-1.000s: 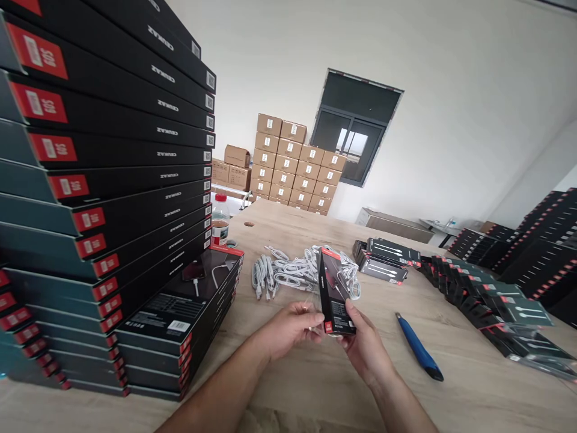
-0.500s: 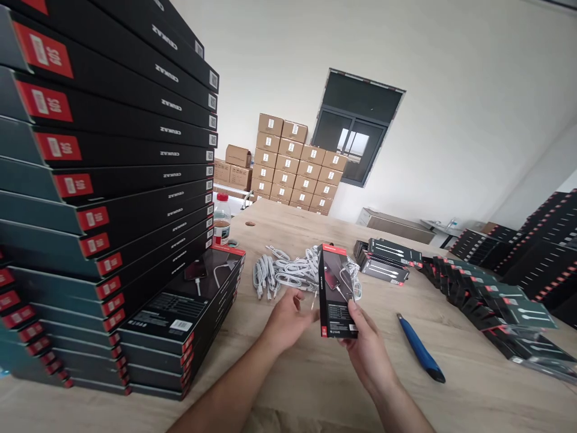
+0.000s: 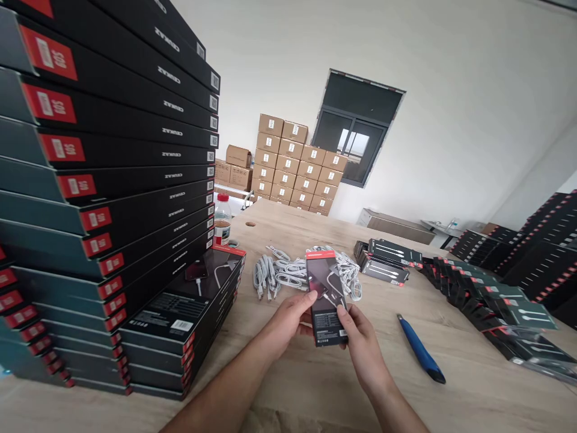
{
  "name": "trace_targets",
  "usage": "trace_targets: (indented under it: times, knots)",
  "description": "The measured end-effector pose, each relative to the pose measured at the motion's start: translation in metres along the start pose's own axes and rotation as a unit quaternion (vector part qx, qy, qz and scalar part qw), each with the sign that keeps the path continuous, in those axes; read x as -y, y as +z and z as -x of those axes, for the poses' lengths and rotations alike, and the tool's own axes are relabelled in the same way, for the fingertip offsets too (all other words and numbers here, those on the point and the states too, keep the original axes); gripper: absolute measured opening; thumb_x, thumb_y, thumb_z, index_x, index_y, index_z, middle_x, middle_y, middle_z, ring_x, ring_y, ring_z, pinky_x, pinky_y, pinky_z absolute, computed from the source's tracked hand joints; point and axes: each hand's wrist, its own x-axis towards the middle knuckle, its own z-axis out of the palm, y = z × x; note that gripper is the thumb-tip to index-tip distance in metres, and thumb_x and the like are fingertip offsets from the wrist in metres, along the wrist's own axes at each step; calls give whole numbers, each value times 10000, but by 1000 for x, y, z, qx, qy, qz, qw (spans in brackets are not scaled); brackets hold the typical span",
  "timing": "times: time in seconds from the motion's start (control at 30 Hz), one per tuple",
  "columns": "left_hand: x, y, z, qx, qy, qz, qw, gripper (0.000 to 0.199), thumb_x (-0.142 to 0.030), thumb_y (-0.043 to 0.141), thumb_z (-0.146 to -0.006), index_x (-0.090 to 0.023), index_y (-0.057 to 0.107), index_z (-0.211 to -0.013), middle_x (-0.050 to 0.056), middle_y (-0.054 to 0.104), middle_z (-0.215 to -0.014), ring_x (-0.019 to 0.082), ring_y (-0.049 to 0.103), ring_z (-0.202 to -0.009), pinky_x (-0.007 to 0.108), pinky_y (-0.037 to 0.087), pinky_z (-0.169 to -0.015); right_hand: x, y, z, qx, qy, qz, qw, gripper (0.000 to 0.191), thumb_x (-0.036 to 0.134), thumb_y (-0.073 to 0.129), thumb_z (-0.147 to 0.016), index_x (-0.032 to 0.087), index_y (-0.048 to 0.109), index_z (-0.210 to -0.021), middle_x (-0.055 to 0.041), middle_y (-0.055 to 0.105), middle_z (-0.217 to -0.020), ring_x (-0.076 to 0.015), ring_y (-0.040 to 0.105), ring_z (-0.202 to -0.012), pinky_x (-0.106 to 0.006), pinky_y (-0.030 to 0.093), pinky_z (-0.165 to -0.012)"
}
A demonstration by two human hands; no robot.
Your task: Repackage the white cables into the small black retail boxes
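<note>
Between my hands is a slim black cable box [image 3: 325,288] with a red top band and a picture of a phone and white cable. My left hand [image 3: 291,316] grips its left edge, thumb on the printed face. My right hand [image 3: 358,334] grips the lower right edge, its thumb also on the face. The fingers behind the box are mostly hidden. Just beyond it lies a pile of coiled white charging cables [image 3: 288,273], partly covered by the box. A blue utility knife [image 3: 420,349] rests on the table to the right of my right hand.
A tall stack of black boxes [image 3: 135,150] rises at the left, with a lower stack [image 3: 193,300] beside it. A bottle with a red cap [image 3: 222,219] stands behind. More black boxes [image 3: 390,258] lie at the right. Cartons [image 3: 288,162] are piled beyond the wooden table [image 3: 293,394].
The box has turned its printed face toward me and shifted slightly left. My left hand, beside the box before, now holds its left edge.
</note>
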Motion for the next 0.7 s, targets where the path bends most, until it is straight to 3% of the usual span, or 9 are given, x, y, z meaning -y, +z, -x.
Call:
trace_targets:
  times: [0.07, 0.17, 0.27, 0.33, 0.4, 0.47, 0.7]
  knots:
    - [0, 2, 2, 8, 5, 24, 1000, 474, -557, 821, -702, -151, 738, -932, 94, 776, -918, 219, 708, -801, 302, 536, -695, -1, 2, 1, 34, -7, 5, 999, 515, 710, 725, -739, 203, 670, -810, 4, 600, -688, -142, 469, -603, -247, 363, -507]
    - [0, 1, 2, -5, 13, 63, 998, 431, -473, 843, -717, -172, 729, -1004, 79, 783, -981, 206, 716, -850, 280, 533, -738, -4, 2, 0, 33, 11, -30, 999, 535, 733, 663, -781, 202, 693, -840, 0, 613, -679, -149, 479, -599, -251, 370, -505]
    - [-3, -1, 2, -18, 15, 101, 995, 410, -461, 813, -760, -190, 713, -1051, 71, 780, -1028, 198, 721, -873, 268, 536, -728, -5, 0, -4, 42, 69, -107, 991, 557, 737, 639, -794, 234, 708, -1025, -23, 700, -828, -180, 582, -715, -236, 386, -509]
    - [-6, -2, 3, -16, 16, 117, 993, 396, -447, 815, -763, -188, 708, -1043, 69, 778, -1038, 195, 720, -871, 271, 546, -731, -6, -2, -5, 98, 136, -149, 975, 571, 742, 649, -778, 247, 696, -1059, -23, 721, -862, -174, 621, -729, -214, 372, -490]
    - [-8, -2, 4, -5, 16, 126, 992, 392, -435, 831, -749, -179, 710, -1021, 70, 777, -1025, 191, 716, -852, 278, 554, -737, -6, -2, -5, 155, 202, -171, 952, 581, 760, 657, -755, 222, 690, -973, -8, 694, -727, -142, 600, -601, -194, 332, -448]
    - [-8, -2, 5, 10, 13, 128, 992, 393, -428, 842, -740, -166, 716, -1004, 76, 778, -1002, 189, 712, -827, 282, 557, -732, -7, -2, -4, 170, 239, -184, 938, 562, 744, 695, -731, 199, 668, -862, 19, 631, -598, -110, 549, -495, -184, 308, -423]
    - [-7, -7, 5, 45, -29, 109, 993, 363, -379, 864, -729, -149, 733, -978, 85, 781, -934, 182, 720, -788, 264, 549, -714, -6, -8, -7, 124, 199, -234, 944, 399, 407, 920, -607, 170, 617, -710, 82, 514, -522, -37, 358, -419, -163, 220, -405]
